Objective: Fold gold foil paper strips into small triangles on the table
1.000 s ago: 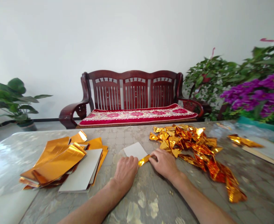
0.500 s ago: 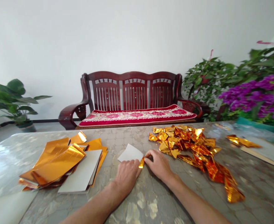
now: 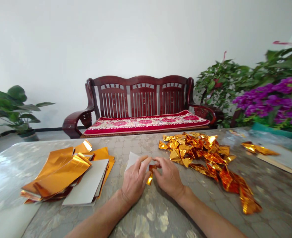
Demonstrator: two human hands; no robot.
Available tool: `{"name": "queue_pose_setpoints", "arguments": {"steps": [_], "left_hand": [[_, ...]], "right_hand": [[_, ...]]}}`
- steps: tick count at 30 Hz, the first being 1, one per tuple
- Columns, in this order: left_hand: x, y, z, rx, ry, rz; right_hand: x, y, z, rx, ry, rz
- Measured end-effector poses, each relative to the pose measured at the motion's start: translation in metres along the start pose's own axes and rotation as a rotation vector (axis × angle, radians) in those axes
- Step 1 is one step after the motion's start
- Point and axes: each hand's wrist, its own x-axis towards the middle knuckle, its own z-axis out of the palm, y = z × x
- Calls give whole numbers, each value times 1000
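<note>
Between my hands lies a sheet of foil paper (image 3: 131, 160), its pale side up, with a gold folded strip (image 3: 149, 178) along the near right edge. My left hand (image 3: 135, 177) covers much of the sheet, its fingers bent around that edge. From the other side my right hand (image 3: 169, 177) pinches the far end of the gold fold between thumb and fingers. The two hands' fingertips nearly meet over the paper. To the left is a loose stack of gold foil sheets (image 3: 59, 168), some with the pale side up. Folded gold foil pieces (image 3: 195, 148) are heaped to the right.
All this is on a table (image 3: 146, 211) with a patterned grey cover. Clear plastic wrapping (image 3: 237, 137) and a pale board (image 3: 282, 160) lie at the far right, near purple flowers (image 3: 275, 99). Behind the table stands a wooden bench (image 3: 143, 99).
My left hand has risen from lying flat on the sheet, and its fingers now bend up toward my right hand. The right fingertips have shifted slightly at the gold fold.
</note>
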Motion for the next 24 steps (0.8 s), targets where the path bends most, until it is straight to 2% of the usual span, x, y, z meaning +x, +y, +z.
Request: {"name": "queue_pose_setpoints", "arguments": {"steps": [2, 6, 9, 12, 14, 18, 21, 24], "left_hand": [[1, -3, 0, -24, -4, 9], [2, -10, 0, -108, -20, -38], [4, -14, -1, -227, 84, -98], [5, -16, -1, -332, 217, -145], [5, -17, -1, -365, 246, -135], [4, -20, -1, -288, 171, -109], [4, -24, -1, -110, 50, -63], [4, -25, 1, 44, -49, 41]], "right_hand": [[-2, -4, -1, -29, 31, -77], [-3, -8, -2, -11, 76, -115], [-2, -6, -4, 0, 66, -123], [0, -1, -10, -56, 45, -190], [1, 3, -15, -114, 71, -244], [1, 10, -20, -287, 99, -328], [0, 15, -18, -374, 19, -383], [0, 19, -12, -398, -54, -427]]}}
